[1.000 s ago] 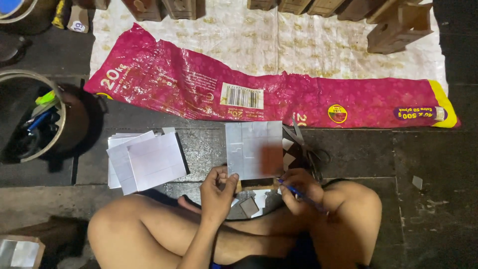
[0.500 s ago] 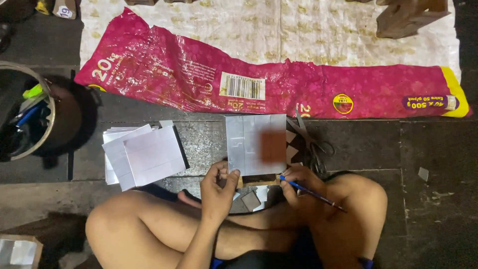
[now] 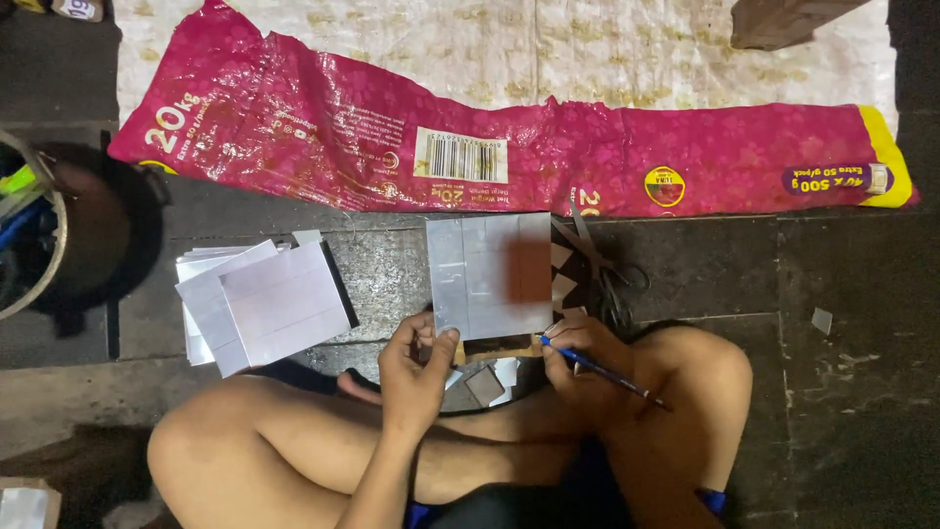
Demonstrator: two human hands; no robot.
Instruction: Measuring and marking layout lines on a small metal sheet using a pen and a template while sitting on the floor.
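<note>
I sit cross-legged on a dark stone floor. A pale grey sheet of card (image 3: pixel 490 274) lies in front of my knees. My left hand (image 3: pixel 416 362) pinches its near left corner. My right hand (image 3: pixel 578 358) rests at the sheet's near right corner and holds a blue pen (image 3: pixel 602 372), its tip at the card's edge. Small offcuts of card (image 3: pixel 485 382) lie under my hands between my legs.
A stack of white cut sheets (image 3: pixel 264 304) lies to the left. A long pink plastic sack (image 3: pixel 490 147) is spread behind the card on a pale mat (image 3: pixel 587 49). Scissors (image 3: pixel 607 274) lie right of the card. A round bucket (image 3: pixel 39 235) with tools stands far left.
The view has shifted slightly downward and closer. My hands stay at the near edge of the card, the pen still in my right hand.
</note>
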